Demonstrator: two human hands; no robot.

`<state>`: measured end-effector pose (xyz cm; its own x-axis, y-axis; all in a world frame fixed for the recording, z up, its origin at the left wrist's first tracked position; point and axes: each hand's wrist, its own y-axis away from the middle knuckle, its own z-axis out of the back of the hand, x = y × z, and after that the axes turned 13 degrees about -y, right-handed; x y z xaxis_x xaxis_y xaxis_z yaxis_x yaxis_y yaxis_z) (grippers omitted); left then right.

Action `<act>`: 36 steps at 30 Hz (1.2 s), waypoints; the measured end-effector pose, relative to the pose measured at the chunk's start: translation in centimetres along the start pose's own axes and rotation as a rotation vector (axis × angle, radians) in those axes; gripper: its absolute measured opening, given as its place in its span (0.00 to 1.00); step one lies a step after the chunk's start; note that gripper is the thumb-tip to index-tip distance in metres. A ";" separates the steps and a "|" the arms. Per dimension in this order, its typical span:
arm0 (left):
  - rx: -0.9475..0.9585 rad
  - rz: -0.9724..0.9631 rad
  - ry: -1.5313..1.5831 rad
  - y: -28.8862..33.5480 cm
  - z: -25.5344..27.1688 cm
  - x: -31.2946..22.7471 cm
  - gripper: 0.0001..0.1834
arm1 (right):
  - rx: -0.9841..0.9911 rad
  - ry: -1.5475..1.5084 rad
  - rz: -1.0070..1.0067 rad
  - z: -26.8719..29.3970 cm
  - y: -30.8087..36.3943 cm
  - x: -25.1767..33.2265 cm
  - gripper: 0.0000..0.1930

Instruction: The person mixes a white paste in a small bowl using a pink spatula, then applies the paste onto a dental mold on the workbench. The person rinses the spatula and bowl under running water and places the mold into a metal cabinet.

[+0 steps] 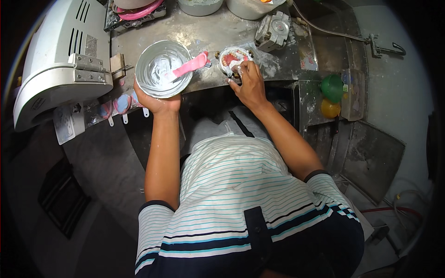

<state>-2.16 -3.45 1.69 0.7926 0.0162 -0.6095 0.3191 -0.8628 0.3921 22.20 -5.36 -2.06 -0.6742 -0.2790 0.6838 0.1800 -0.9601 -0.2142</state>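
My left hand is closed round a round bowl, supporting it from below and the near side. Wet white plaster coats the inside of the bowl. A pink spatula lies across it, its handle end reaching past the right rim. To the right, a small round dental flask on the bench holds a denture with pink gum and a row of teeth, partly covered in white paste. Bent over the flask is my right hand, fingertips on the paste, thumb apart at the near rim. White paste smears its fingers.
A large white machine housing stands at the left. Several pink-and-blue trays line the bench's front edge. Behind are pale tubs and a metal block. At the right are a green bowl, a yellow bowl and a tap.
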 end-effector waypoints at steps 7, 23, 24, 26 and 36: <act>0.008 -0.020 -0.022 0.3 0.8 0.0 0.28 | -0.080 -0.096 0.044 -0.1 -1.0 -0.8 0.11; 0.014 0.017 0.010 1.1 1.1 0.4 0.28 | 0.053 0.042 0.169 0.7 -0.2 1.1 0.19; 0.014 0.017 0.011 1.0 1.1 0.4 0.28 | 0.059 0.052 0.166 0.6 -0.2 1.0 0.20; -0.001 0.006 0.001 0.9 1.1 0.3 0.28 | 0.065 0.063 0.164 0.7 -0.1 0.9 0.21; 0.010 0.027 0.018 0.9 1.4 0.2 0.27 | 0.020 -0.018 0.166 0.8 -0.1 1.2 0.23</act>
<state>-2.48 -4.93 0.98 0.8101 0.0019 -0.5863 0.2922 -0.8682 0.4010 21.92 -5.66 -0.71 -0.6215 -0.4335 0.6526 0.3017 -0.9011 -0.3113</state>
